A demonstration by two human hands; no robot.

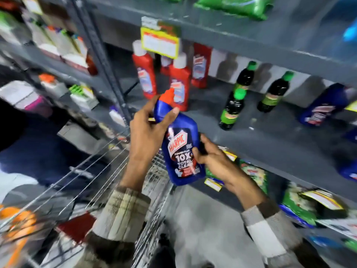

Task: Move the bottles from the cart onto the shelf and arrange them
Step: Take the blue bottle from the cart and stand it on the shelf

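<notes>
I hold a blue Harpic bottle [179, 144] with a red cap in both hands, in front of the grey shelf [260, 136]. My left hand [148, 130] grips its neck below the cap. My right hand [214, 159] holds its lower right side. The bottle is upright, tilted slightly left, above the wire cart [108, 171]. On the shelf stand several red bottles [179, 84] with white caps, three dark bottles with green caps [231, 111], and a blue bottle [324, 107] at the right.
A yellow price tag [160, 42] hangs from the shelf board above. Green packets [297, 202] fill the lower shelf at right. The cart holds orange and red items [19, 219]. The left shelving bay [58, 49] carries boxed goods.
</notes>
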